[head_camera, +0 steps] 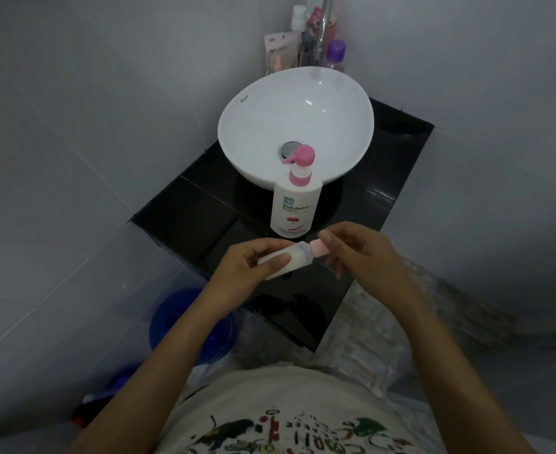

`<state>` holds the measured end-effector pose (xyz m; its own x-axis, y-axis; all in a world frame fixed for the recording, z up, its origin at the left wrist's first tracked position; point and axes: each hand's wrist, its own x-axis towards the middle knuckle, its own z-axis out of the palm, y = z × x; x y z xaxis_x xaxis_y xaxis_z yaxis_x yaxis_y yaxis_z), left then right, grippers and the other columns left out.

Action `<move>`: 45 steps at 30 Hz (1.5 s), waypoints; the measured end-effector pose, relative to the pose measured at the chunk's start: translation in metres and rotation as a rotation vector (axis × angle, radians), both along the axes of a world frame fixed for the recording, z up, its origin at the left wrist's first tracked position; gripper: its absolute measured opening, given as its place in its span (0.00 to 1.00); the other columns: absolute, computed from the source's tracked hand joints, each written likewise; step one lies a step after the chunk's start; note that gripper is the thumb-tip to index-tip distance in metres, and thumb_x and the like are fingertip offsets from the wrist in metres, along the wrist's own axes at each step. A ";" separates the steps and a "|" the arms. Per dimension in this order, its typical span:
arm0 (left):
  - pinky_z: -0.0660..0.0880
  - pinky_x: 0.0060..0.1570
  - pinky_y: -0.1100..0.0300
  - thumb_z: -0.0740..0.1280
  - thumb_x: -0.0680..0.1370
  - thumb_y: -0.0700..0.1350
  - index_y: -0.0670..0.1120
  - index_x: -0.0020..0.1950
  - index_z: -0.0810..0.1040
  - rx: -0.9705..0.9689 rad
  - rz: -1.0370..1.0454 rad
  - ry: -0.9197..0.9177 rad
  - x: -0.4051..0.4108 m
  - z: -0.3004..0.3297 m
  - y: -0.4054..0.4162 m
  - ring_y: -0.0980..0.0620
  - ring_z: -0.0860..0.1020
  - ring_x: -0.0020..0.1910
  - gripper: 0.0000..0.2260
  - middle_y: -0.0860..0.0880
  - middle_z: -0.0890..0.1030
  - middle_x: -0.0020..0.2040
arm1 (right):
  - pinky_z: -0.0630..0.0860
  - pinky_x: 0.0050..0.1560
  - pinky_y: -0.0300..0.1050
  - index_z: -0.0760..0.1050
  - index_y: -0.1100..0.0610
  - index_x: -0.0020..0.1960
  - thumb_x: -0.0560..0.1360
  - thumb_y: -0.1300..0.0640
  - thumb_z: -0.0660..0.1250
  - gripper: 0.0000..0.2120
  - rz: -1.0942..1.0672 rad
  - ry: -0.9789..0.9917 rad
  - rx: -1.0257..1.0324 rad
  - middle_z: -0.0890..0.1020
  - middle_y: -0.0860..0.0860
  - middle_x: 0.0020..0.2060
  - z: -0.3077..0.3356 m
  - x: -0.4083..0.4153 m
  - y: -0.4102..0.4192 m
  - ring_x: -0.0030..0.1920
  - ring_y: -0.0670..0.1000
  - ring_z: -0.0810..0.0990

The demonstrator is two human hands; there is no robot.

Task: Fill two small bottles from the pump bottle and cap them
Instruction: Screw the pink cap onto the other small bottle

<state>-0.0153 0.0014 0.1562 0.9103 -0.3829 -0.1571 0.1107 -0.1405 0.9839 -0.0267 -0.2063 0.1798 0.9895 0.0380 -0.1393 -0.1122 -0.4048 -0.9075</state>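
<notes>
While a person stands at a black worktop point(201, 204) in a tiled corner, both bare hands meet just above its near edge around one small bottle point(289, 258). The left hand point(253, 262) has its grip clamped on the bottle's body, thumb across the front and fingers curled behind, so that the bottle lies tilted, neck pointing up and to the right. Milky white liquid shows through its translucent wall. The right hand point(358, 253) has its grip pinched on the pink cap point(319, 250) at the bottle's neck, thumb and forefinger closed on it; whether the cap is fully seated cannot be told.

Just beyond the two grips, almost touching the fingertips, stands the pump bottle point(294, 204), white and upright, with a pink pump head whose spout points left. Its label reads "Shokubutsu". Directly behind it sits a round white basin point(257, 126) on the worktop, its metal drain partly hidden by the pump head. Farther back, in the corner behind the basin, several toiletry bottles point(303, 37) cluster around a chrome tap pipe point(323, 31), one with a purple cap.

Below and left of the left grip, down on the floor, stands a blue bucket point(188, 322). Nearest the camera is the person's pale printed shirt point(286, 414).
</notes>
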 end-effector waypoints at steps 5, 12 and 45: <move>0.74 0.45 0.73 0.66 0.76 0.41 0.53 0.56 0.79 0.019 -0.010 -0.003 -0.003 0.002 0.001 0.65 0.78 0.50 0.11 0.56 0.81 0.53 | 0.81 0.41 0.39 0.78 0.51 0.53 0.73 0.55 0.70 0.09 0.139 -0.042 0.016 0.83 0.51 0.41 -0.001 -0.003 -0.008 0.36 0.49 0.83; 0.74 0.45 0.73 0.66 0.76 0.40 0.49 0.58 0.79 0.014 -0.006 0.000 -0.008 0.005 -0.003 0.66 0.78 0.49 0.12 0.54 0.81 0.53 | 0.80 0.37 0.38 0.77 0.45 0.50 0.69 0.38 0.65 0.15 0.083 -0.028 -0.006 0.83 0.47 0.38 0.003 -0.010 -0.007 0.33 0.47 0.81; 0.74 0.45 0.72 0.66 0.76 0.42 0.43 0.61 0.79 0.039 0.038 -0.002 -0.021 0.010 -0.006 0.66 0.78 0.50 0.14 0.52 0.81 0.56 | 0.74 0.28 0.33 0.79 0.51 0.45 0.69 0.39 0.64 0.16 0.028 0.057 0.031 0.83 0.49 0.31 0.005 -0.025 0.002 0.26 0.47 0.78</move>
